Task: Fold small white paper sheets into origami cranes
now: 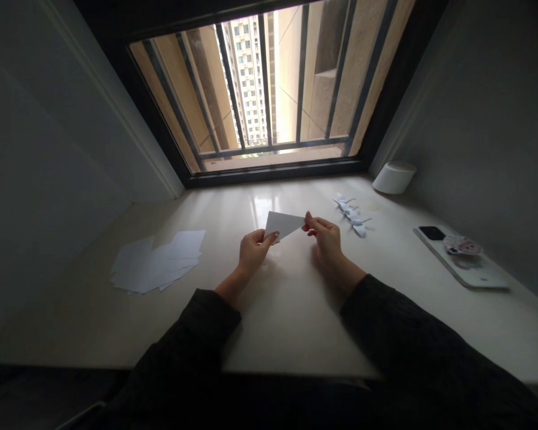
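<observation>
A folded piece of white paper (283, 223), roughly triangular, is held up above the pale tabletop between both hands. My left hand (253, 249) pinches its wide left end, thumb on the near face. At the pointed right corner, the fingertips of my right hand (323, 236) are closed on the paper. Beyond my right hand lie several small folded paper figures (351, 214) with thin points, set in a row. To the left of my left hand is a spread pile of white paper sheets (156, 263).
A white phone (461, 257) with a round decorated grip on its back lies at the right. A white cylindrical object (394, 177) stands in the back right corner. A barred window (273, 89) is behind the table (287, 334), with walls on both sides.
</observation>
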A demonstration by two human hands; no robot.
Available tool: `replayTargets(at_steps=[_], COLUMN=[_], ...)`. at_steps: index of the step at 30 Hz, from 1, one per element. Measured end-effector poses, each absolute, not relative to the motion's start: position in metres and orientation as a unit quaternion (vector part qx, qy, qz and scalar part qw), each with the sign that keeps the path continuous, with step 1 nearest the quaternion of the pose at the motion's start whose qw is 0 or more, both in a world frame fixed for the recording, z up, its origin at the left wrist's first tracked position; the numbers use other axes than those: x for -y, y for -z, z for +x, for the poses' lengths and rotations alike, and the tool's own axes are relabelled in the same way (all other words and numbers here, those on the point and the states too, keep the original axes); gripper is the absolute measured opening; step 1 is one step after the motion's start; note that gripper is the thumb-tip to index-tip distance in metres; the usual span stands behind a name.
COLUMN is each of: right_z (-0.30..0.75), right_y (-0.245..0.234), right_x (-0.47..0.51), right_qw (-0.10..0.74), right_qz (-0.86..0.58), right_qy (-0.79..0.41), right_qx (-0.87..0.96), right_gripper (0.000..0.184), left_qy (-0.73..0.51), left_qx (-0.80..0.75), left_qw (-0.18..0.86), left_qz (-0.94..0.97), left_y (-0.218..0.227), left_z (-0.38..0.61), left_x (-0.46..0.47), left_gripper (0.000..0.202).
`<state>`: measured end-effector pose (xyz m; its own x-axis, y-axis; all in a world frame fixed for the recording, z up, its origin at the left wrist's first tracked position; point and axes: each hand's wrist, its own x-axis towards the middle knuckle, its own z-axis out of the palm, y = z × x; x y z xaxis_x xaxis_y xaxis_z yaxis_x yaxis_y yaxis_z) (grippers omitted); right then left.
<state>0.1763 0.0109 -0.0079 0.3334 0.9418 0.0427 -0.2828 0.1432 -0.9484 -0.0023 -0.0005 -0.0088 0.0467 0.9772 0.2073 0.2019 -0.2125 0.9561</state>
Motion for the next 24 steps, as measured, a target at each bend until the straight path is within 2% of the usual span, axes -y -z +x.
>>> replayTargets(at_steps=[8, 14, 19, 24], right_z=[0.172, 0.165, 0.164, 0.164], right_y=[0.010, 0.005, 0.013, 0.014], right_x=[-0.007, 0.000, -0.002, -0.002], right_qw=[0.678, 0.586, 0.530, 0.527], right_qz=[-0.472, -0.459, -0.481, -0.467], right_qy=[-0.431, -0.463, -0.485, -0.505], right_qx=[0.361, 0.481, 0.503, 0.499], right_gripper=[0.045, 0.040, 0.038, 0.033], left_qy=[-0.508, -0.488, -0.476, -0.471], left_qx=[-0.502, -0.522, -0.535, -0.535], left_qw=[0.392, 0.355, 0.327, 0.332], left_qz=[0.579, 0.602, 0.617, 0.617], left_y=[0.001, -0.003, -0.003, -0.004], left_z=[0.002, -0.002, -0.005, -0.005], left_x=[0.005, 0.005, 0.006, 0.005], left_gripper=[0.031, 0.026, 0.026, 0.030])
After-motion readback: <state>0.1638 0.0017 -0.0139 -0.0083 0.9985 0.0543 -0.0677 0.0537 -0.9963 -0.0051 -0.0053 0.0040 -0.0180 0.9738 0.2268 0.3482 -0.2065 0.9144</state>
